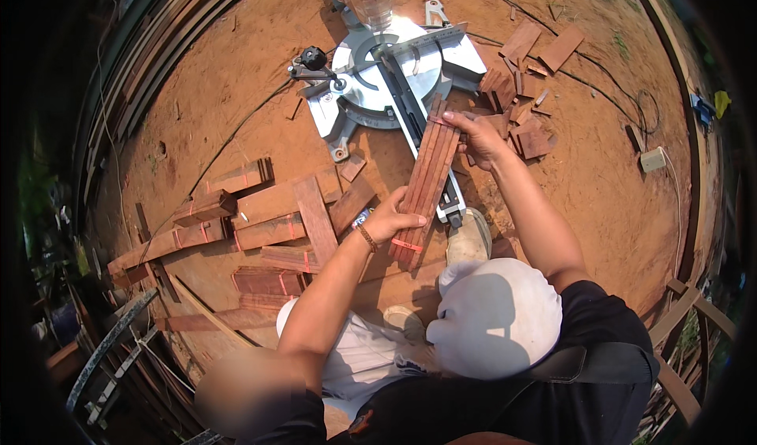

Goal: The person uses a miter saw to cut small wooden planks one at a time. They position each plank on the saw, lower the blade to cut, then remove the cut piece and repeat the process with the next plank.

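A bundle of reddish-brown wooden slats (430, 173) is held slantwise in front of me, with a red band around each end. My left hand (392, 216) grips its near part, thumb across the top. Near the far end, my right hand (478, 139) closes on its right edge, the thumb by the upper band. Just beyond, a miter saw (410, 66) stands on the ground. Its long rail (451, 196) runs toward me, partly hidden beneath the bundle.
Banded wood bundles and loose boards (272, 216) lie at left. Offcuts (520, 114) are heaped right of the saw. Black cables (599, 62) cross the reddish dirt ground (583, 161). Long planks (169, 27) are stacked far left. A white socket box (653, 159) lies at right.
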Available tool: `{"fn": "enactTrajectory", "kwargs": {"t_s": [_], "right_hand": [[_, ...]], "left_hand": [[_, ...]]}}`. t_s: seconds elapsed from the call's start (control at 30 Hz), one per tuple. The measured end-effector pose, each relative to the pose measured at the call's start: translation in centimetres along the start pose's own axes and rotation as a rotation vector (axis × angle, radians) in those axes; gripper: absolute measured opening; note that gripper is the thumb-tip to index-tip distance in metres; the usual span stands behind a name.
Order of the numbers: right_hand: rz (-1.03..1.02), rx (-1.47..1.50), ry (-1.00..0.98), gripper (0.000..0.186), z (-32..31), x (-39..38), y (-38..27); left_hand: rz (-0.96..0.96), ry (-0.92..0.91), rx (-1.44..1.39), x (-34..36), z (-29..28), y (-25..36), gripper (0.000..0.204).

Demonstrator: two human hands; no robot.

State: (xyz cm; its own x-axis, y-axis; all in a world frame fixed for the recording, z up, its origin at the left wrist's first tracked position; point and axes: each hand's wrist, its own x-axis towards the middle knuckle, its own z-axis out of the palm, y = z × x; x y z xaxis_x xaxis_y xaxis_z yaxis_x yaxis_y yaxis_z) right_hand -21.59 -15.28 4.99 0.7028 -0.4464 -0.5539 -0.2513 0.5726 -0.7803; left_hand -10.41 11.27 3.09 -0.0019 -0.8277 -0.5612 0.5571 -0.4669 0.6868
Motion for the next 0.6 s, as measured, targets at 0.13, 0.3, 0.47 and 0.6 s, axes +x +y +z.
{"fn": "enactTrajectory", "kwargs": {"t_s": [0.13,0.3,0.47,0.6], "right_hand": [[0.130,0.078,-0.123,0.067,1.3,-1.3,1.7],[0.176,-0.016,-0.177,0.067,3.7,-2.8,6.2],[0.158,-0.094,-0.155,0.071,4.5,-3.4,6.8],[0.016,-0.054,0.017,0.073,4.2,-1.3,3.8]], "left_hand": [[0.029,0.018,-0.067,0.2,1.0,0.3,0.079],[0.034,0.067,-0.070,0.3,0.6,0.9,0.076],[0.046,0.140,-0.028,-0.8,-0.2,1.6,0.078],[0.043,0.210,0.199,-1.6,-1.7,4.2,0.075]]}}
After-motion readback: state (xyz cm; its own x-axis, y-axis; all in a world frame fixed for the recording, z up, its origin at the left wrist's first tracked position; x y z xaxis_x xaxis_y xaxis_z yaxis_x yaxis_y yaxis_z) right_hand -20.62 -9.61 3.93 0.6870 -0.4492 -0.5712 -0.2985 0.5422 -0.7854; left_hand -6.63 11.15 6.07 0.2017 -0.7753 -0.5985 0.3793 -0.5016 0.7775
